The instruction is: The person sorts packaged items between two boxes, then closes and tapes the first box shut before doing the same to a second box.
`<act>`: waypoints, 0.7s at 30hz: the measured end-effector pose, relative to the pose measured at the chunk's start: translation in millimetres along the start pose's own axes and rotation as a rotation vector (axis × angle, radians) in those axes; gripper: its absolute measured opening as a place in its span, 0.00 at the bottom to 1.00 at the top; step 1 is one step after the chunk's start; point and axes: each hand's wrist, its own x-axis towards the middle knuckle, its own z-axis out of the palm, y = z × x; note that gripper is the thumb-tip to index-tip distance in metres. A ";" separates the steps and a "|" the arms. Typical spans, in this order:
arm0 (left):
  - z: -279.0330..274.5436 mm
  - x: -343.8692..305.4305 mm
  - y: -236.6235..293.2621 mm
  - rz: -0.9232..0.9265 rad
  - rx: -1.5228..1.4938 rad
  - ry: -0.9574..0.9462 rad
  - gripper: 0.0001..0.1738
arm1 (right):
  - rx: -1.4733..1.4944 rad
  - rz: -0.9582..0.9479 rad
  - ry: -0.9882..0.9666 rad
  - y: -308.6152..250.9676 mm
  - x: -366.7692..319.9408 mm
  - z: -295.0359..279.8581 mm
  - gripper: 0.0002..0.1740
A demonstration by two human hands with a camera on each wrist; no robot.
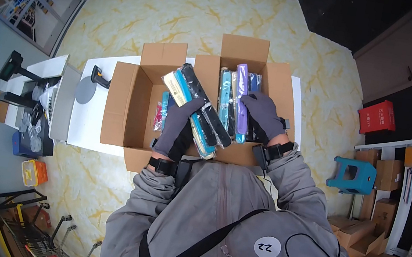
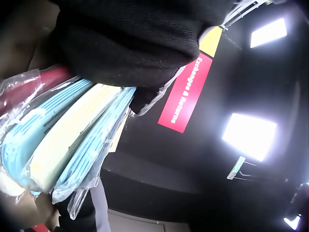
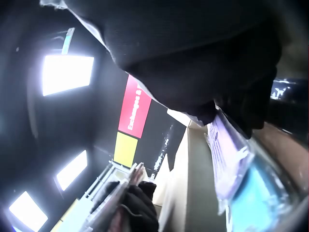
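Observation:
Gloved in grey and black, the left hand (image 1: 178,126) grips several long plastic-wrapped packs, black (image 1: 202,100), blue and cream, above the left carton (image 1: 119,103). The left wrist view shows blue and cream packs (image 2: 67,137) under the dark glove (image 2: 125,48). Over the right carton (image 1: 281,86), the right hand (image 1: 262,115) pinches a long purple pack (image 1: 241,102) that stands above blue and dark packs (image 1: 224,96). In the right wrist view the purple pack (image 3: 227,154) lies beside a light blue one (image 3: 256,198), below the glove (image 3: 193,53). Fingertips are partly hidden.
Both cartons stand side by side on a white table (image 1: 93,120). Pink and blue packs (image 1: 159,115) lie inside the left carton. A handheld scanner (image 1: 99,78) is at the table's left. A teal stool (image 1: 353,176) stands on the floor at the right.

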 end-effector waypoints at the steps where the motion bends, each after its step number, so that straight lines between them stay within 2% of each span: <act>1: 0.0 -1.1 0.5 -0.008 0.002 0.002 0.23 | 0.000 -0.003 0.000 4.8 1.9 7.3 0.26; 4: 3.0 -5.9 -0.6 0.009 0.010 -0.003 0.23 | -0.051 -0.214 0.260 16.6 -2.1 35.0 0.23; 5: 4.5 -8.3 -2.3 0.029 0.016 -0.008 0.22 | -0.051 -0.216 0.258 8.3 -8.4 35.9 0.23; 8: 4.4 -8.4 -4.3 0.024 0.020 -0.012 0.21 | -0.300 -0.206 0.324 -29.9 -35.4 26.0 0.23; 14: 9.0 -5.2 -4.7 -0.065 0.081 0.010 0.22 | -0.290 -0.336 0.144 -17.0 -40.1 29.0 0.22; 16: 11.4 -6.5 -4.1 -0.054 0.082 0.002 0.22 | -0.302 -0.384 0.055 -9.4 -40.8 33.3 0.19; 21: 14.5 -10.0 -8.9 -0.016 0.098 -0.008 0.23 | -0.280 -0.392 0.000 -6.1 -36.2 32.1 0.19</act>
